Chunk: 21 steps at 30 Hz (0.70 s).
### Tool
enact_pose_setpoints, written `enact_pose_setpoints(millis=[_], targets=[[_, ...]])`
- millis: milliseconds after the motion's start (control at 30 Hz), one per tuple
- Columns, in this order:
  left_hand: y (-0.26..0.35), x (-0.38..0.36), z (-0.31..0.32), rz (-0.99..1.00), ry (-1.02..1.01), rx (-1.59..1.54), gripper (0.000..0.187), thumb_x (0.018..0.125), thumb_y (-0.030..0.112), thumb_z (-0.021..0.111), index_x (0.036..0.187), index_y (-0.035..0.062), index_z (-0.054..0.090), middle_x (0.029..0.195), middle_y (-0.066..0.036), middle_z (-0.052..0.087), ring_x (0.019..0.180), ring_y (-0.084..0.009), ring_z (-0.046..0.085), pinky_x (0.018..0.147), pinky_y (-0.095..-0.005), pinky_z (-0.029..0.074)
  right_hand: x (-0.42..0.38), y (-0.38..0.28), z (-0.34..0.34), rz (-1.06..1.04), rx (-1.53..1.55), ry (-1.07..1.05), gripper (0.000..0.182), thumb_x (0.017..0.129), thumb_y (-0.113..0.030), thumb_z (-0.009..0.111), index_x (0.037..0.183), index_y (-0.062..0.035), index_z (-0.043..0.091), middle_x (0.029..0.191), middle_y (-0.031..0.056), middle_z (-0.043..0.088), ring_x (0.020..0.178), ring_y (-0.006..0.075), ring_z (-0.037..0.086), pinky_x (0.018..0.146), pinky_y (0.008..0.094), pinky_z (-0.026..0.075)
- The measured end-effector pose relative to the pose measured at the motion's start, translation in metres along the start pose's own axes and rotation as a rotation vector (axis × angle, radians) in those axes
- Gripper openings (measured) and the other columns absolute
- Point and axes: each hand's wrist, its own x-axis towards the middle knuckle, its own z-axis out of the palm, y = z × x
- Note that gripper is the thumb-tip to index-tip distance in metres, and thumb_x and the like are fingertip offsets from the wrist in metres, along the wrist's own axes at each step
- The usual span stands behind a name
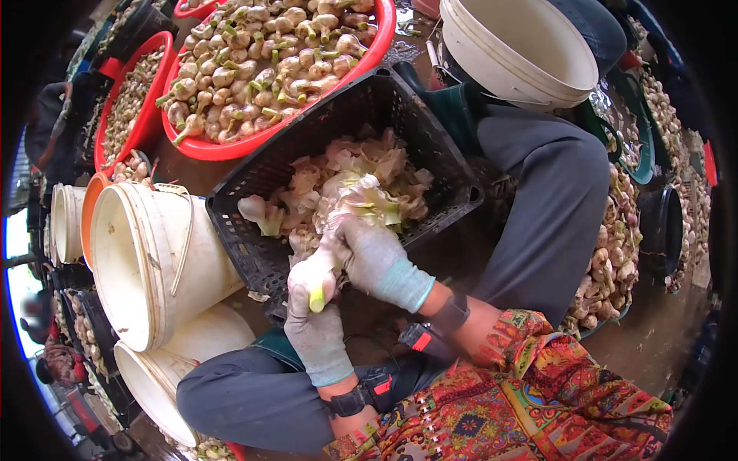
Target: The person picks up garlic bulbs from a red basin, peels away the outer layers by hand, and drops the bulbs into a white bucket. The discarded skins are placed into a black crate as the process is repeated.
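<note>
My left hand (317, 338), in a grey glove with a pale blue cuff, is closed around a garlic bulb (313, 275). The bulb's cut green stem points toward me. My right hand (377, 257), gloved alike, is closed at the bulb's far side on loose papery garlic skin, its fingertips partly hidden. Beneath and beyond both hands is a black plastic crate (453, 201) with slotted walls, tilted in view. A heap of peeled garlic skins (369, 165) lies inside it.
A red tub (388, 34) full of garlic bulbs stands beyond the crate. White buckets (165, 261) lie tipped at the left. Another white bucket (530, 46) is at the top right. More garlic bulbs (615, 253) are piled right of my knee (538, 184).
</note>
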Motion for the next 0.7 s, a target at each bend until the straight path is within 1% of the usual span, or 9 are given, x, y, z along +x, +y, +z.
enact_pose_setpoints(millis=[100,200,267,300,367,433,500,600,700], targets=[[0.006,-0.005,0.014,0.021,-0.158,-0.327,0.053,0.085,0.023,0.066,0.125,-0.0045,0.045,0.124,-0.018,0.051,0.111,-0.0323,0.052,0.095,-0.0433,0.042,0.019,0.036,0.002,-0.003,-0.245,0.227,0.019,0.083,-0.017,0.06,0.098,-0.0059,0.057,0.084,0.0204,0.062,0.083,0.0373,0.062,0.072,0.0464,0.049],[0.015,-0.012,0.023,0.146,-0.174,-0.226,0.054,0.084,0.021,0.067,0.126,-0.0038,0.044,0.125,-0.019,0.05,0.117,-0.0362,0.05,0.096,-0.0459,0.042,0.02,0.037,-0.024,0.108,-0.486,0.196,0.024,0.078,-0.016,0.063,0.1,-0.0071,0.059,0.089,0.0175,0.064,0.086,0.0337,0.064,0.071,0.0432,0.051],[0.016,-0.014,0.032,0.227,-0.069,-0.138,0.052,0.082,0.015,0.068,0.125,-0.0033,0.045,0.121,-0.015,0.053,0.11,-0.0296,0.054,0.099,-0.0431,0.043,0.005,0.013,-0.04,0.057,-0.321,0.192,0.029,0.078,-0.026,0.067,0.099,-0.0071,0.061,0.088,0.0169,0.064,0.085,0.0325,0.065,0.074,0.0423,0.052],[0.014,-0.013,0.033,0.23,-0.074,-0.14,0.052,0.082,0.015,0.068,0.125,-0.0033,0.045,0.121,-0.015,0.053,0.11,-0.0296,0.054,0.099,-0.0431,0.043,0.0,0.008,-0.04,-0.092,-0.133,0.143,0.041,0.078,-0.039,0.069,0.097,-0.0038,0.063,0.088,0.0176,0.065,0.084,0.0307,0.066,0.073,0.0399,0.052],[0.009,-0.016,0.032,0.344,-0.093,0.135,0.049,0.08,0.011,0.068,0.122,-0.0018,0.047,0.114,-0.013,0.055,0.106,-0.0256,0.055,0.097,-0.038,0.043,-0.013,-0.019,-0.049,-0.058,0.367,-0.304,0.052,0.078,-0.046,0.069,0.099,0.0006,0.065,0.087,0.0192,0.066,0.082,0.0281,0.065,0.072,0.0376,0.051],[0.007,-0.016,0.039,0.374,-0.103,0.259,0.048,0.078,0.007,0.068,0.12,-0.0001,0.047,0.113,-0.012,0.053,0.105,-0.0226,0.054,0.097,-0.0352,0.042,-0.013,-0.021,-0.033,-0.134,0.42,-0.3,0.055,0.081,-0.045,0.067,0.105,0.0038,0.063,0.086,0.0197,0.066,0.08,0.026,0.064,0.073,0.0359,0.05],[0.004,-0.015,0.035,0.524,-0.059,0.488,0.05,0.076,0.006,0.068,0.122,0.0012,0.047,0.117,-0.011,0.052,0.106,-0.0217,0.053,0.097,-0.0343,0.041,-0.014,-0.021,-0.036,-0.048,0.496,-0.389,0.054,0.082,-0.039,0.066,0.114,0.0043,0.06,0.088,0.0197,0.066,0.08,0.0261,0.064,0.076,0.0352,0.05],[0.001,-0.013,0.034,0.501,-0.075,0.493,0.052,0.075,0.004,0.068,0.122,0.0033,0.047,0.122,-0.011,0.05,0.11,-0.0226,0.051,0.1,-0.0352,0.04,-0.015,-0.02,-0.036,0.216,0.718,-0.474,0.054,0.084,-0.033,0.065,0.121,0.0043,0.055,0.089,0.0199,0.067,0.082,0.0247,0.065,0.077,0.034,0.05],[-0.006,-0.009,0.033,0.431,-0.08,0.389,0.052,0.074,0.003,0.068,0.121,0.0041,0.047,0.125,-0.012,0.049,0.114,-0.0238,0.05,0.102,-0.0371,0.038,-0.015,-0.01,-0.025,0.036,0.456,-0.241,0.055,0.085,-0.029,0.064,0.127,0.0041,0.051,0.09,0.0203,0.066,0.082,0.022,0.065,0.074,0.0327,0.051]])
